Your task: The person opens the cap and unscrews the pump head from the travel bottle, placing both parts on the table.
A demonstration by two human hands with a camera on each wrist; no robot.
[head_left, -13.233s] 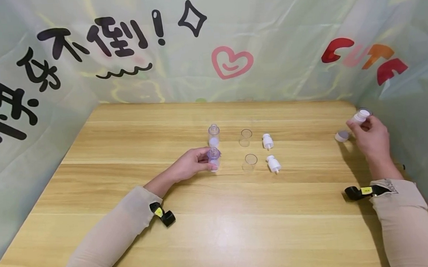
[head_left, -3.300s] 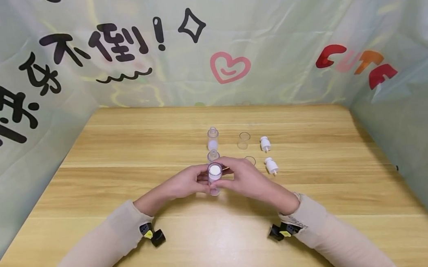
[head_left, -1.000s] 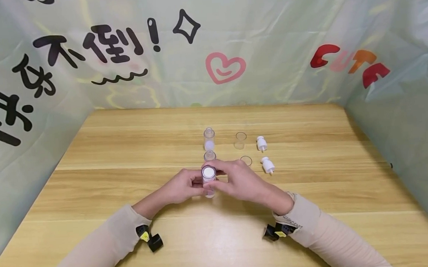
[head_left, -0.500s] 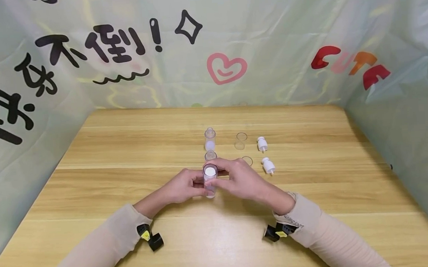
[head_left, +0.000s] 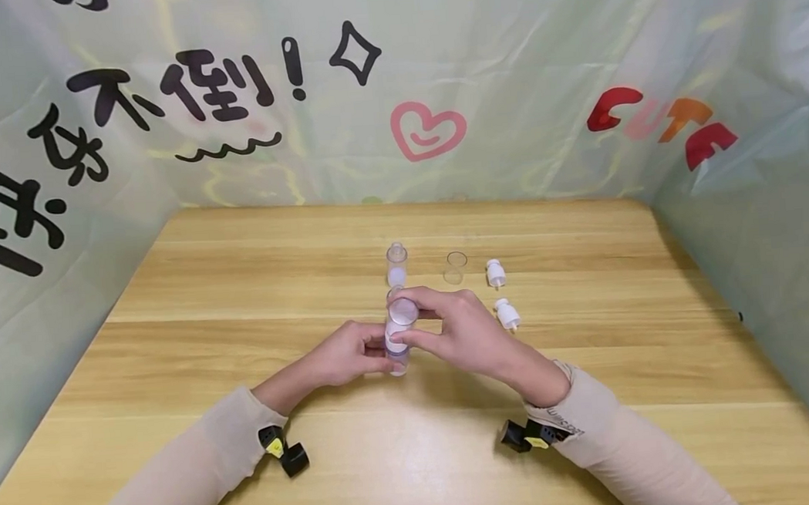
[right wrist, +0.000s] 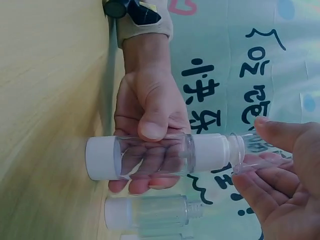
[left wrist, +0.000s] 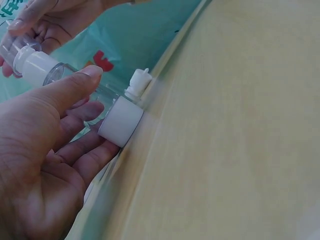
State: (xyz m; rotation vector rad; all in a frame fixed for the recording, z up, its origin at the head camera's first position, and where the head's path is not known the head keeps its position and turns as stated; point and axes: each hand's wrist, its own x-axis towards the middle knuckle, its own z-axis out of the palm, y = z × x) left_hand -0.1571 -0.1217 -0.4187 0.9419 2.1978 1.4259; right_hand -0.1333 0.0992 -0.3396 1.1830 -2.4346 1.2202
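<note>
My left hand grips the lower part of a clear pump bottle with a white base, standing upright on the table. A white pump head sits on its neck. Above it, my right hand pinches a clear cap between thumb and fingers. In the right wrist view the cap's rim surrounds only the pump's narrow tip. Behind the hands stand two more clear bottles without pumps, the far one in full view, the nearer one mostly hidden.
To the right of the far bottle stands another clear cap. Two white pump heads, one farther and one nearer, lie right of it. A printed curtain encloses the wooden table at the back and sides.
Earlier my right hand brought the bottle from the far right to the middle. In the last half second it has raised the clear cap up off most of the pump head; my left hand stays put.
</note>
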